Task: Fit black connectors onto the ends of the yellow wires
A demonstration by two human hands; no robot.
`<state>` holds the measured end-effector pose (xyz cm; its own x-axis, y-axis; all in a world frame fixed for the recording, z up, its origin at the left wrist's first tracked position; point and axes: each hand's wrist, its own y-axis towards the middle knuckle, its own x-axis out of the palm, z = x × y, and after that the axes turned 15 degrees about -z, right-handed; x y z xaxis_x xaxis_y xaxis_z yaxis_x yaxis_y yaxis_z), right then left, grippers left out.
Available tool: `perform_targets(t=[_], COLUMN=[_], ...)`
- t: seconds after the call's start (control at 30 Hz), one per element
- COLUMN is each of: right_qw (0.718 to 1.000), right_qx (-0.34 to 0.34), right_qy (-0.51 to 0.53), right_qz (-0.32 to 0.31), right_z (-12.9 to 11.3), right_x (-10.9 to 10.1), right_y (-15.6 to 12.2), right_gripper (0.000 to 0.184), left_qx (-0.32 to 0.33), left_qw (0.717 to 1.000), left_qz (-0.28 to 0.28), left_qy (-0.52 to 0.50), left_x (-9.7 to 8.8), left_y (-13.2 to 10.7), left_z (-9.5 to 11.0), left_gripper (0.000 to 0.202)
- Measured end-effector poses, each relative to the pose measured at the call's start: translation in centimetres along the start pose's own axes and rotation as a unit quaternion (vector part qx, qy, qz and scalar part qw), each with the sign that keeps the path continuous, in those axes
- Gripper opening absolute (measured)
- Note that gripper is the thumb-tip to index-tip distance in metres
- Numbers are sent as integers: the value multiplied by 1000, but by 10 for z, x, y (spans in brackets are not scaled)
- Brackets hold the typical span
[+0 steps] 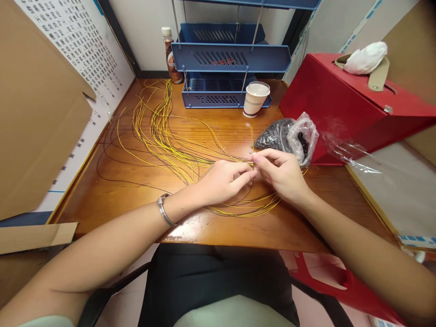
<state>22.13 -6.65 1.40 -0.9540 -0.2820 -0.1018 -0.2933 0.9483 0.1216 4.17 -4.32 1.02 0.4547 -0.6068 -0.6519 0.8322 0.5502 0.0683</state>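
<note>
A long bundle of thin yellow and dark wires (163, 136) fans out over the table to the left and runs in under my hands. My left hand (226, 181) lies over the bundle, its thumb and fingers closed on it. Opposite it, my right hand (284, 175) pinches at the same spot, fingertips almost touching those of the left. From there a narrow amber strip (252, 136) extends away from me; whether the right fingers hold it is hard to see. More wires (245, 211) curve in a loop below both hands. The exact pinch point is partly hidden by fingers.
Behind my right hand sits a clear plastic bag (277, 134) of black pieces. A paper cup (256, 100), a blue rack (231, 59) and a drink bottle (170, 54) stand at the back. At right is a red box (316, 100); cardboard (37, 104) rises at left.
</note>
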Motion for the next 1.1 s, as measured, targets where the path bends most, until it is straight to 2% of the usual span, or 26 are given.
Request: perform_targets(t=[0.23, 0.53, 0.7, 0.9, 1.03, 1.1], right_qw=[999, 998, 996, 999, 998, 992], right_qx=[9, 18, 16, 5, -12, -15], right_qy=[38, 17, 17, 6, 34, 68], right_qz=[15, -64, -83, -47, 50, 105], right_z=[1, -3, -7, -6, -4, -3], right_x=[-6, -8, -6, -4, -4, -6], right_y=[0, -2, -2, -4, -1, 3], right_gripper=[23, 19, 24, 30, 27, 25], left_qx=[-2, -1, -16, -16, 4, -8], left_qw=[1000, 999, 999, 999, 1000, 1000], left_qz=[-10, -20, -1, -15, -24, -13], left_qy=[1, 36, 45, 26, -2, 6], left_x=[-1, -1, 0, -1, -4, -4], left_y=[0, 0, 0, -1, -1, -1], left_z=[1, -2, -1, 0, 1, 2], left_gripper=[34, 29, 20, 28, 41, 41])
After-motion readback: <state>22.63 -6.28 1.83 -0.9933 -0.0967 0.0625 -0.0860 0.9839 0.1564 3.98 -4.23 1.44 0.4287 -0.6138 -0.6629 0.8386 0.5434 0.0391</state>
